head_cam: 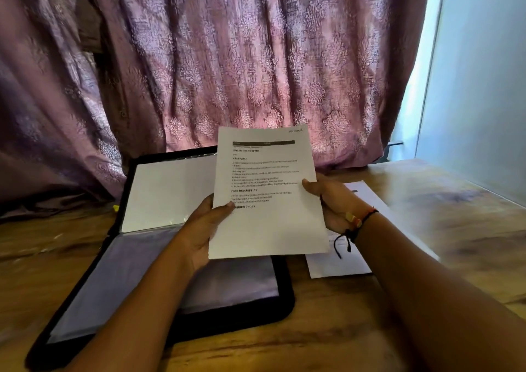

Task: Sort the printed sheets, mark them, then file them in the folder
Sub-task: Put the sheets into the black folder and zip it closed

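Printed sheet [267, 200], white, black type with bold headings; held in the air above the far right part of the folder; long axis runs near to far, dark header bar at the far end, printed face toward the person, top edge leaning slightly right.
Left hand [205, 229]: pinches the sheet's left edge, thumb on the printed face, fingers behind.
Right hand [333, 203]: pinches the right edge in the same way, thumb on top; black cord bracelet [359, 223] with coloured beads at the wrist.
Folder [286, 292], black-bordered, lying open on the table, long axis near to far, tilted to the right; far clear sleeve holds a white sheet [168, 192], blank side up; near clear sleeve [136, 283] reflects a pale lavender sheen, contents not discernible.
Loose sheets [341, 266]: white, flat on the table just right of the folder, partly hidden by the right wrist.
Wooden table [444, 229]; patterned mauve curtain [227, 58] behind it; pale wall [484, 86] far right.
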